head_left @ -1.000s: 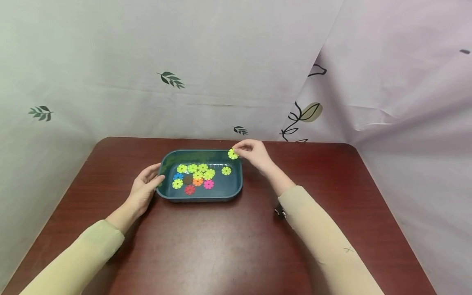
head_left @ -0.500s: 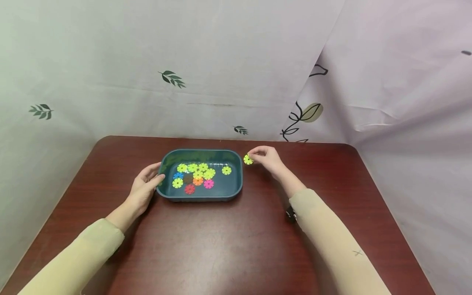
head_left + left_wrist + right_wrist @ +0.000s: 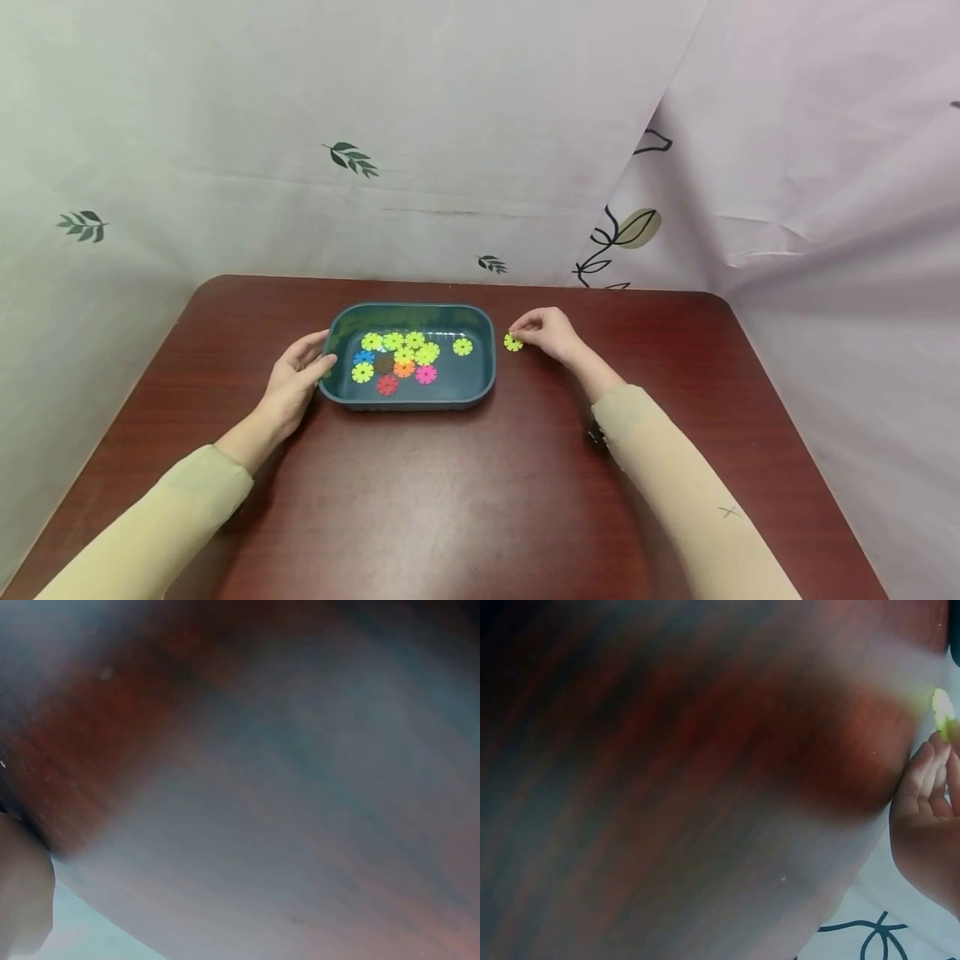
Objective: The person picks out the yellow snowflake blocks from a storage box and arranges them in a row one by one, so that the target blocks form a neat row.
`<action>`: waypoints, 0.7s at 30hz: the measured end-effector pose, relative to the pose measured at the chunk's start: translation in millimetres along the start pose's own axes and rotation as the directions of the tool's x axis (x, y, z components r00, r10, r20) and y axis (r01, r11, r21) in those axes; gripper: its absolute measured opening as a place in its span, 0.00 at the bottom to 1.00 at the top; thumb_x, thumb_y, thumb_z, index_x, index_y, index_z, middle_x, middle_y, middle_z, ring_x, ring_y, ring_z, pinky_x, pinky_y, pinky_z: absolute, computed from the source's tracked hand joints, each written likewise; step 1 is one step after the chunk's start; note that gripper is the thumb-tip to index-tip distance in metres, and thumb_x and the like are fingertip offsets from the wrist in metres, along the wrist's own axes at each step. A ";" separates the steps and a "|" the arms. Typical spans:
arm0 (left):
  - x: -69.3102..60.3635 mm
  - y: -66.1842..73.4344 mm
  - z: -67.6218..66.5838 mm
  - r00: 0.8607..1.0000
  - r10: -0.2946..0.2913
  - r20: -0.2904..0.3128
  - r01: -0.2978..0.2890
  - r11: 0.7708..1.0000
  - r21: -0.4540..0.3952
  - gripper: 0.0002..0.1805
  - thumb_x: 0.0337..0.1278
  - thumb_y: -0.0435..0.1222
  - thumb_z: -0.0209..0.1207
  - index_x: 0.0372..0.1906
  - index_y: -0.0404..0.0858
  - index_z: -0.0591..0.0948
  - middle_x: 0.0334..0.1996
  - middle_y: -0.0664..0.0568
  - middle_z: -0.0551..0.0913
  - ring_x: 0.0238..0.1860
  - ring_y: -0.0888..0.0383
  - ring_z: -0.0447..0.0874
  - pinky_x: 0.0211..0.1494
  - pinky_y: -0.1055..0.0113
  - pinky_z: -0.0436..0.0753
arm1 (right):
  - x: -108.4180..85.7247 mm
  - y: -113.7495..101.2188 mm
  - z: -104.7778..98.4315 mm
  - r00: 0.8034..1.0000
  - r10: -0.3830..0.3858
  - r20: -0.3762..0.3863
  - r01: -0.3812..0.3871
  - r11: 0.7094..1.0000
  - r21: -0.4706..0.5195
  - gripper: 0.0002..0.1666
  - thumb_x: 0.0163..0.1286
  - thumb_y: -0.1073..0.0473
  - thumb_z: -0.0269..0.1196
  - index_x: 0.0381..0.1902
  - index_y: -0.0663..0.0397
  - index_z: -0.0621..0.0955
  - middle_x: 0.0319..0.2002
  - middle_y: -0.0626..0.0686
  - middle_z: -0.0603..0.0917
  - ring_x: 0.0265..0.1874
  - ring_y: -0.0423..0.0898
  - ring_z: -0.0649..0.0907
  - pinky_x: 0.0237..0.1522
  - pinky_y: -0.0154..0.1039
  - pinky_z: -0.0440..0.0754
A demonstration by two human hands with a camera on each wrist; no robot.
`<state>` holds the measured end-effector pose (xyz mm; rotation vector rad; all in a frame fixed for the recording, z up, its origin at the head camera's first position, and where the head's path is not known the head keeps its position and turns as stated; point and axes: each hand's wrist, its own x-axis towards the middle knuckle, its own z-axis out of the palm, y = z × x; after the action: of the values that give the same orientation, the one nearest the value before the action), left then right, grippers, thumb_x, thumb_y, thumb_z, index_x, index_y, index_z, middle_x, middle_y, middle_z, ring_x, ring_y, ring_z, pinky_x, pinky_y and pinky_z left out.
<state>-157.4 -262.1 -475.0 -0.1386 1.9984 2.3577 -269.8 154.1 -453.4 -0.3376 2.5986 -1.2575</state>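
A dark teal plastic tray (image 3: 450, 392) sits on the table, holding several snowflake-shaped plastic discs. Most are yellow, such as the lone yellow disc (image 3: 462, 347) at the right; a blue disc (image 3: 364, 357), a brown disc (image 3: 383, 363), an orange disc (image 3: 404, 369), a red disc (image 3: 387, 385) and a pink disc (image 3: 426, 374) lie among them. My left hand (image 3: 292, 379) grips the tray's left end, thumb over the rim. Just right of the tray, my right hand (image 3: 551, 335) pinches a yellow snowflake disc (image 3: 513, 342), which also shows in the right wrist view.
The reddish-brown wooden table (image 3: 450, 500) spreads around the tray. A pale cloth (image 3: 450, 167) with leaf prints hangs behind and along the sides. Something small and dark (image 3: 596, 434) shows beneath the right sleeve (image 3: 667, 475).
With the yellow disc in its pinch, my right hand has moved from above the tray's right rim rightward, then down toward the table. The left hand and tray have stayed in place.
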 end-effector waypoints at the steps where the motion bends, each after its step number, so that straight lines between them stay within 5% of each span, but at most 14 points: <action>1: 0.0 0.0 0.1 1.000 0.000 0.001 0.000 1.000 0.003 0.19 0.77 0.29 0.59 0.63 0.52 0.79 0.55 0.71 0.83 0.59 0.72 0.79 0.54 0.81 0.81 | 0.0 1.4 -0.1 1.000 -0.008 -0.003 0.008 1.000 -0.026 0.08 0.73 0.64 0.70 0.44 0.64 0.90 0.40 0.60 0.92 0.32 0.39 0.82 0.38 0.31 0.79; 9: 0.0 0.0 -0.4 1.000 0.001 -0.001 -0.001 1.000 0.012 0.19 0.77 0.30 0.59 0.64 0.51 0.78 0.55 0.71 0.83 0.59 0.72 0.79 0.54 0.81 0.80 | 0.3 5.1 3.0 0.996 -0.080 -0.038 0.075 0.989 -0.126 0.06 0.69 0.65 0.71 0.41 0.63 0.91 0.38 0.60 0.92 0.35 0.49 0.87 0.40 0.34 0.83; 21: -0.4 1.9 -0.6 0.999 -0.041 -0.001 0.041 0.998 0.038 0.20 0.78 0.33 0.59 0.67 0.52 0.76 0.57 0.72 0.78 0.63 0.72 0.72 0.58 0.83 0.77 | 0.4 6.1 4.5 0.997 -0.053 -0.055 0.049 0.995 -0.085 0.06 0.67 0.65 0.73 0.40 0.62 0.90 0.36 0.59 0.92 0.33 0.46 0.88 0.40 0.33 0.84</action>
<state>-157.1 -263.0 -473.2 -0.1764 2.0194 2.2939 -269.5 154.4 -461.0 -0.3913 2.7130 -1.1938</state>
